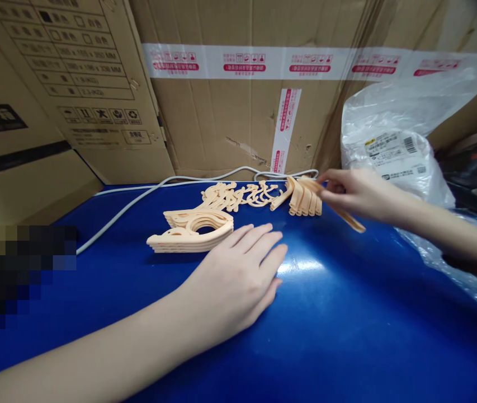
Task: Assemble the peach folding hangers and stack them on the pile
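Pale peach plastic parts [192,244] contrast with a deep blue bench [326,336], a brown cardboard box [79,84] printed with black grid and symbols, white packing tape [208,61] patterned with repeating red panels, a white cable [124,210] and a black-barcoded white label [393,154].

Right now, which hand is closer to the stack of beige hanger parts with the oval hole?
Left. The left hand is just beside the hanger stack, near its right end. The right hand is farther to the right, holding a beige strip.
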A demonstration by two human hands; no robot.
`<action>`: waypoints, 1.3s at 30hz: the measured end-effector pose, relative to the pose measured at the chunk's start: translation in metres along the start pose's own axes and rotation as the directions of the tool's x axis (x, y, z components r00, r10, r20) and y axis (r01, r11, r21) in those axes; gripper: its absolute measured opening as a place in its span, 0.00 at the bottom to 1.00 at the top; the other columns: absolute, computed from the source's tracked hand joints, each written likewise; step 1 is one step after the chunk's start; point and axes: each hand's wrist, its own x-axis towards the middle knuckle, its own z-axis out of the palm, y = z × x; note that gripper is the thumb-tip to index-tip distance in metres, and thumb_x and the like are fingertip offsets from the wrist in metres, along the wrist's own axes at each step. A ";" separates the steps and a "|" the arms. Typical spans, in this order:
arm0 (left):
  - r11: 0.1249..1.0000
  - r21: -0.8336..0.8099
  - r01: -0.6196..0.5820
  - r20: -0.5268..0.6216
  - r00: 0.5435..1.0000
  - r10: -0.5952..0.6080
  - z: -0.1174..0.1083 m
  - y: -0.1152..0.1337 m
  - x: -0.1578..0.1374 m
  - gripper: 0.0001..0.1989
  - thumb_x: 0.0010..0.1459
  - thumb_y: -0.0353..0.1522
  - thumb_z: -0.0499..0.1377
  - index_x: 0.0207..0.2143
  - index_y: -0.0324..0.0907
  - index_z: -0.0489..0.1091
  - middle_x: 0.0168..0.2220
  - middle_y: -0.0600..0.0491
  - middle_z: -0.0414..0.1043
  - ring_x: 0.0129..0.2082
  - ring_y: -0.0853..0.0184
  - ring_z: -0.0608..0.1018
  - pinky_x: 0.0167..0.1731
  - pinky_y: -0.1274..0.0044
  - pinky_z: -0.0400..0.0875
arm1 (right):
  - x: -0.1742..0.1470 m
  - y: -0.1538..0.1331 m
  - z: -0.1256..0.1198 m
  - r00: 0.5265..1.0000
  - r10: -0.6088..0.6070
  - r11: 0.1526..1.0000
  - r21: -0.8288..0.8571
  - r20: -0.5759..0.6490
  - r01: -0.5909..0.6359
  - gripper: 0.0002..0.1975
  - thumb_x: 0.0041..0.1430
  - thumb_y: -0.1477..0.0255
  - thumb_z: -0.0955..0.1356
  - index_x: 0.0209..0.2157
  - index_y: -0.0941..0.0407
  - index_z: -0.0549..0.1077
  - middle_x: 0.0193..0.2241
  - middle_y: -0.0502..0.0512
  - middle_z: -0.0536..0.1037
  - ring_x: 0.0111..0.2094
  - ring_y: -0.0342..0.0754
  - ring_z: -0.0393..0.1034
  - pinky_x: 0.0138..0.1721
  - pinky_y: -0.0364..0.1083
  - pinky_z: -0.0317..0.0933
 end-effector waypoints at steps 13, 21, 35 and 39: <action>0.993 0.028 0.115 -0.003 0.993 -0.115 0.011 -0.004 -0.003 0.10 0.64 0.33 0.53 0.35 0.39 0.71 0.32 0.50 0.71 0.34 0.58 0.70 0.36 0.66 0.64 | -0.055 -0.071 0.022 0.666 -0.745 0.666 0.067 0.018 0.743 0.15 0.67 0.65 0.60 0.40 0.59 0.74 0.28 0.55 0.74 0.30 0.48 0.67 0.31 0.46 0.57; 0.991 -0.028 0.131 0.020 0.991 -0.131 0.010 -0.005 -0.005 0.11 0.65 0.34 0.52 0.35 0.39 0.72 0.32 0.50 0.72 0.35 0.59 0.70 0.38 0.66 0.64 | 0.040 -0.040 0.013 0.752 -0.654 0.754 0.016 -0.085 0.657 0.21 0.70 0.62 0.56 0.42 0.59 0.75 0.38 0.62 0.76 0.41 0.53 0.69 0.42 0.49 0.58; 0.990 -0.054 0.129 0.024 0.991 -0.128 0.012 -0.009 -0.008 0.12 0.66 0.33 0.51 0.36 0.38 0.73 0.33 0.50 0.71 0.35 0.59 0.70 0.39 0.66 0.64 | 0.071 -0.038 0.035 0.741 -0.671 0.739 0.099 0.022 0.666 0.25 0.69 0.59 0.55 0.30 0.58 0.74 0.31 0.58 0.79 0.39 0.53 0.68 0.43 0.50 0.53; 0.990 -0.051 0.128 0.028 0.992 -0.127 0.012 -0.008 -0.009 0.12 0.66 0.33 0.51 0.36 0.38 0.73 0.33 0.50 0.71 0.35 0.59 0.69 0.38 0.66 0.64 | 0.069 -0.037 0.032 0.756 -0.652 0.757 0.083 0.047 0.648 0.26 0.69 0.59 0.55 0.28 0.57 0.75 0.30 0.57 0.79 0.37 0.52 0.69 0.43 0.51 0.51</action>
